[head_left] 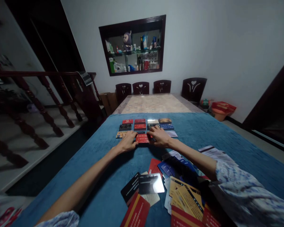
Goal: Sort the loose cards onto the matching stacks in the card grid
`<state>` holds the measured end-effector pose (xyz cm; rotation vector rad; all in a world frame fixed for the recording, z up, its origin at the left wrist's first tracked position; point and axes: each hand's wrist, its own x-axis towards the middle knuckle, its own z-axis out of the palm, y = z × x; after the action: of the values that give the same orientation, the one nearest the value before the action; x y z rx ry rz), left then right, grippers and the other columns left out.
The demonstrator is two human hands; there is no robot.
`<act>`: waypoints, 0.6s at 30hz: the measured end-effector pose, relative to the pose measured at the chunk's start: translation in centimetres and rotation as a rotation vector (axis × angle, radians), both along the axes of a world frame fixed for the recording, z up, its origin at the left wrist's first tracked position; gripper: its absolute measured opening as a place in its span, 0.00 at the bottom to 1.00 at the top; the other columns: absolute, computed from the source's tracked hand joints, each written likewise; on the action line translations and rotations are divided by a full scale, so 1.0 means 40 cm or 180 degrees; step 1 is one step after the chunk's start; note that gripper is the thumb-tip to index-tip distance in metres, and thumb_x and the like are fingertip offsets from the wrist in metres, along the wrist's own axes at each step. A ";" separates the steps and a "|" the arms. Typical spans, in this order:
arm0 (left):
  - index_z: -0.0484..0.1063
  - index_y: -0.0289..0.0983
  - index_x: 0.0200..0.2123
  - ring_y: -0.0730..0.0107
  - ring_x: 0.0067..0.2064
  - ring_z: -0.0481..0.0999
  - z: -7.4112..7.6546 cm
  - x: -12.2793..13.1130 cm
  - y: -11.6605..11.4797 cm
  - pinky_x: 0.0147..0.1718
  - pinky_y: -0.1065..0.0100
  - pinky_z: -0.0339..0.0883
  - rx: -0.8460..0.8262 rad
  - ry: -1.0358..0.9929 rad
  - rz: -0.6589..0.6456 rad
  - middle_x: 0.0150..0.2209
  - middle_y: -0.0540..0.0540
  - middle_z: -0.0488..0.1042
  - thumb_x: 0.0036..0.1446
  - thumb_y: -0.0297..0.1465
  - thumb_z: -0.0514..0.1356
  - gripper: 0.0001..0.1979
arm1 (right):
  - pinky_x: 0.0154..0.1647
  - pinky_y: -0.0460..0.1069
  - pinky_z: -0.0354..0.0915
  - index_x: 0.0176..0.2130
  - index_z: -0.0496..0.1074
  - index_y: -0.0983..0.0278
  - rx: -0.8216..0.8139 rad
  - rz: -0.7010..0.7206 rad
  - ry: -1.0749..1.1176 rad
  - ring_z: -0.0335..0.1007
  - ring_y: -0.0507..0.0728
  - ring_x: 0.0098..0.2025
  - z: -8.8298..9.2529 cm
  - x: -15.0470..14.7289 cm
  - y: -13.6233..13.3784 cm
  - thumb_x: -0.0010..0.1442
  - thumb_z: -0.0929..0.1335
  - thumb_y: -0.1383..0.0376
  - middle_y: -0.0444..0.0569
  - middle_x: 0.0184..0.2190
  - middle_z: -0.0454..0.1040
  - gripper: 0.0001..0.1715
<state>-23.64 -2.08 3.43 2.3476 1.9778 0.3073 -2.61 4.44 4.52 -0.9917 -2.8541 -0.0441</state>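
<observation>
Between my two hands is a red card [142,138], perhaps the top of a small stack, lying at the front of several rows of stacked cards. My left hand [128,142] grips its left edge with bent fingers, and my right hand [159,137] grips the right edge. Just behind are red cards [140,126], black cards [125,127] and blue cards [167,126] in neat piles. A yellow card [119,135] shows partly beside my left hand. My right hand covers part of the front row.
Loose cards lie scattered nearer me: a black card [151,183], a yellow card [188,200] and a red card [136,211]. White cards [216,154] lie right of my forearm. A blue cloth [94,170] covers the near table. Chairs [141,88] stand at the far end.
</observation>
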 end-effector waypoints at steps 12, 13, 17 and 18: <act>0.71 0.35 0.50 0.46 0.56 0.66 0.032 -0.039 0.109 0.53 0.50 0.58 0.0099 0.0246 0.0173 0.51 0.36 0.69 0.53 0.30 0.61 0.19 | 0.47 0.58 0.64 0.48 0.73 0.61 0.0068 -0.0234 -0.0094 0.59 0.69 0.56 0.013 -0.065 0.092 0.58 0.68 0.60 0.60 0.53 0.68 0.18; 0.71 0.35 0.51 0.46 0.56 0.65 0.033 -0.042 0.120 0.53 0.50 0.58 0.0086 0.0274 0.0194 0.52 0.35 0.69 0.53 0.30 0.61 0.20 | 0.48 0.59 0.64 0.48 0.73 0.61 0.0070 -0.0253 -0.0112 0.60 0.69 0.55 0.013 -0.071 0.100 0.58 0.68 0.60 0.60 0.53 0.68 0.18; 0.71 0.37 0.52 0.46 0.59 0.63 0.037 -0.048 0.158 0.54 0.49 0.57 0.0012 0.0447 0.0299 0.54 0.36 0.68 0.54 0.31 0.60 0.20 | 0.49 0.62 0.64 0.53 0.71 0.62 0.0064 -0.0386 -0.0169 0.60 0.70 0.56 0.008 -0.094 0.137 0.60 0.68 0.59 0.62 0.55 0.68 0.23; 0.71 0.37 0.51 0.45 0.60 0.62 0.037 -0.048 0.167 0.54 0.48 0.57 0.0006 0.0475 0.0314 0.55 0.36 0.68 0.55 0.32 0.60 0.20 | 0.49 0.63 0.64 0.55 0.70 0.63 0.0063 -0.0424 -0.0185 0.60 0.70 0.56 0.007 -0.100 0.146 0.60 0.67 0.59 0.63 0.55 0.68 0.24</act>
<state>-25.57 4.59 4.91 2.3419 2.1643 0.1419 -6.60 10.28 4.78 -1.1941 -2.8283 -0.1149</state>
